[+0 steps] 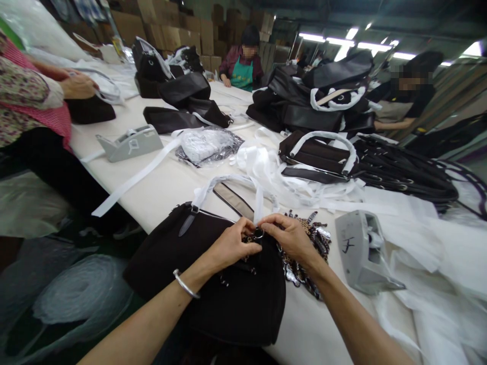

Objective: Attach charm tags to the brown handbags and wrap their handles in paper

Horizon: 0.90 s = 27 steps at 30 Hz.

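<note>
From here I see the left hand (238, 241) and right hand (287, 234) both pinching the small dark metal fitting (258, 233) at the handle base of the black fabric handbag (220, 284), which lies at the near table edge. A pile of leopard-patterned straps (310, 243) sits just beside the right hand.

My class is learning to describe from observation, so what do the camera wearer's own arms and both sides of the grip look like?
The left forearm has a narrow, shiny, silver-coloured bangle near the wrist. The right forearm shows no jewellery. No sleeves are visible, and neither left grip nor right grip wears a glove.
</note>
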### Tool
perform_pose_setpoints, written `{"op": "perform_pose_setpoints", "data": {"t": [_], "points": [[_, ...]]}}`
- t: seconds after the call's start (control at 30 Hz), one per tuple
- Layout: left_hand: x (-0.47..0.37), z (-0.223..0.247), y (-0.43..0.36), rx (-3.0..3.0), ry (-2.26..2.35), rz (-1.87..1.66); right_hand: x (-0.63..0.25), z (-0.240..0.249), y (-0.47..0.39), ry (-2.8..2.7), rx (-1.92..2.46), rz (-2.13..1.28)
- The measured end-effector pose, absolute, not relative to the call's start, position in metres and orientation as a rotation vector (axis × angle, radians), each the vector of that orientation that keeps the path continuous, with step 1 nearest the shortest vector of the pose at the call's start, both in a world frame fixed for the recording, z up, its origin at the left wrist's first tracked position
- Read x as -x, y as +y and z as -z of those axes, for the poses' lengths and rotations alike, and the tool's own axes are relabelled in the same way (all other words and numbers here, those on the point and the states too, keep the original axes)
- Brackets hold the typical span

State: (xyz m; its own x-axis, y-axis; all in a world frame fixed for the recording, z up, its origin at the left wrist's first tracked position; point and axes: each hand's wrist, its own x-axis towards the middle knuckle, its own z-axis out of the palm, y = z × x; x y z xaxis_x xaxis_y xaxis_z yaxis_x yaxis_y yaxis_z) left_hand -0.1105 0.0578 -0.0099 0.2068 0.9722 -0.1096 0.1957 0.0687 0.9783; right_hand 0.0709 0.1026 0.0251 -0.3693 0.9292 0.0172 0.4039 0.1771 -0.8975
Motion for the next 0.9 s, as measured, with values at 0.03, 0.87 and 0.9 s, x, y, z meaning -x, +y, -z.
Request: {"op": "perform_pose_setpoints", "data": {"t": [0.03, 0.87, 0.9], "points": [[0.110, 0.010, 0.057, -1.379, 1.244, -0.880, -0.071, -0.026, 0.102, -1.823, 1.272, -1.188], [0.118, 0.012, 0.060, -1.012, 1.138, -0.828, -0.076, -0.049, 0.093, -2.556, 1.036, -0.428], [0.118, 0.013, 0.060, -1.018, 1.132, -0.839, -0.076, -0.051, 0.095, -2.615, 1.032, -0.374]]}}
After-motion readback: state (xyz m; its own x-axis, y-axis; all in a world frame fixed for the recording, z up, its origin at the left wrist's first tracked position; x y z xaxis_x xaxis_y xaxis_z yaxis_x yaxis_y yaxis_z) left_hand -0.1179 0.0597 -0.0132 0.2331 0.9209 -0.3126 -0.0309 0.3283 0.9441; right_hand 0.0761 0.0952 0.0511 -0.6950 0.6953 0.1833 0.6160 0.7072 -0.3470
